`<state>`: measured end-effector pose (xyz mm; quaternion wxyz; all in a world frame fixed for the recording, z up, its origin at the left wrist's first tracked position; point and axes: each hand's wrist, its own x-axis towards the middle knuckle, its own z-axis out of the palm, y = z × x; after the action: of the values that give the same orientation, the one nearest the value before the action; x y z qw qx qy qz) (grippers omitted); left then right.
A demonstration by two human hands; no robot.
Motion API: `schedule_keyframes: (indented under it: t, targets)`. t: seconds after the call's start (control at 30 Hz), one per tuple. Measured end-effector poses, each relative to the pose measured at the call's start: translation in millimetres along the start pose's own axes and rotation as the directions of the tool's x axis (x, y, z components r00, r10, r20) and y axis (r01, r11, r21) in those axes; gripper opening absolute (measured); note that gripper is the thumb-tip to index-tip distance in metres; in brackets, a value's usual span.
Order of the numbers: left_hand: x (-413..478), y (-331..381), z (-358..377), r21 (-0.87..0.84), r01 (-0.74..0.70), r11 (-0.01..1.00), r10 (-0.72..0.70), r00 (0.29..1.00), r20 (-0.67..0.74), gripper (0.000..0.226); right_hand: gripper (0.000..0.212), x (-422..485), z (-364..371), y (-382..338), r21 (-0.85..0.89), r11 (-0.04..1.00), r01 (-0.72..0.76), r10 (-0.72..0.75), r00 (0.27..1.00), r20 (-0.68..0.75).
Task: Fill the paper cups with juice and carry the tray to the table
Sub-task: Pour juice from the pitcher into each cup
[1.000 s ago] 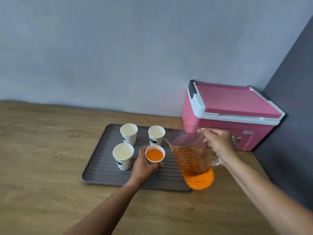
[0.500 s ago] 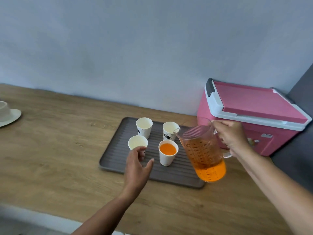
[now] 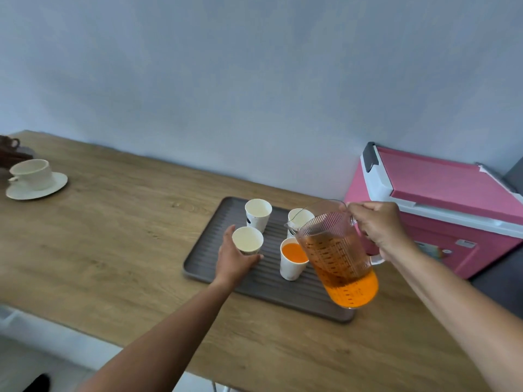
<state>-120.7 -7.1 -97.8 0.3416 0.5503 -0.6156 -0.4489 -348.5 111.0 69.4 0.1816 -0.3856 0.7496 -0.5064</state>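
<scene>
A dark grey ribbed tray (image 3: 203,250) lies on the wooden counter with several white paper cups on it. My left hand (image 3: 235,257) grips the empty near-left cup (image 3: 247,240). Just right of it stands a cup full of orange juice (image 3: 293,263). An empty cup (image 3: 258,212) stands at the back left; another back cup (image 3: 300,219) is partly hidden behind the pitcher. My right hand (image 3: 377,224) holds the handle of a clear pitcher (image 3: 339,256), tilted left over the tray's right side, with orange juice in its lower part.
A pink cooler box (image 3: 441,205) with a white rim stands against the wall right of the tray. A white teacup on a saucer (image 3: 35,179) sits at the counter's far left, with dark crockery (image 3: 10,149) behind it. The counter's front edge runs along the lower left.
My left hand let go of the filled cup, moved left and took hold of the empty near-left cup. The pitcher stays lifted in my right hand. The view shifted left.
</scene>
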Motion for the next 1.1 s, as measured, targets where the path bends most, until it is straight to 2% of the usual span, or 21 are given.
schedule_keyframes:
  t: [0.07, 0.17, 0.23, 0.33, 0.43, 0.57, 0.8, 0.9, 1.1]
  targets:
    - [1, -1, -1, -0.054, 0.002, 0.999, -0.002, 1.000, -0.007, 0.077, 0.016, 1, 2, -3, -0.019, 1.000, 0.004, -0.004, 1.000, 0.014]
    - [-2, 3, -4, -0.128, -0.010, 0.992, 0.008, 1.000, -0.013, 0.067, 0.019, 4, 4, -6, -0.036, 0.999, 0.023, -0.022, 1.000, 0.021]
    - [-5, 10, -7, -0.172, -0.039, 0.984, 0.041, 0.999, 0.007, 0.068, 0.022, 4, 4, -11, -0.067, 0.997, 0.037, -0.034, 0.999, 0.035]
    - [-12, 27, -11, -0.231, -0.095, 0.968, 0.109, 0.993, 0.048, 0.069, 0.041, 4, 3, -24, -0.137, 0.987, 0.086, -0.076, 0.994, 0.077]
    - [-21, 45, -16, -0.242, -0.144, 0.959, 0.167, 0.983, 0.077, 0.069, 0.024, 6, 2, -37, -0.182, 0.973, 0.144, -0.123, 0.985, 0.121]
    - [-29, 58, -20, -0.248, -0.166, 0.954, 0.195, 0.976, 0.098, 0.072, 0.032, 16, 3, -48, -0.206, 0.958, 0.198, -0.172, 0.976, 0.137]
    - [-29, 72, -23, -0.278, -0.168, 0.946, 0.203, 0.974, 0.100, 0.072, 0.015, 23, 11, -66, -0.230, 0.937, 0.263, -0.214, 0.953, 0.216]
    - [-25, 72, -24, -0.260, -0.165, 0.951, 0.197, 0.975, 0.101, 0.078, 0.016, 30, 16, -66, -0.257, 0.928, 0.271, -0.214, 0.950, 0.229]
    - [-20, 67, -24, -0.213, -0.152, 0.965, 0.176, 0.980, 0.094, 0.077, 0.026, 36, 24, -64, -0.305, 0.906, 0.292, -0.227, 0.946, 0.233]
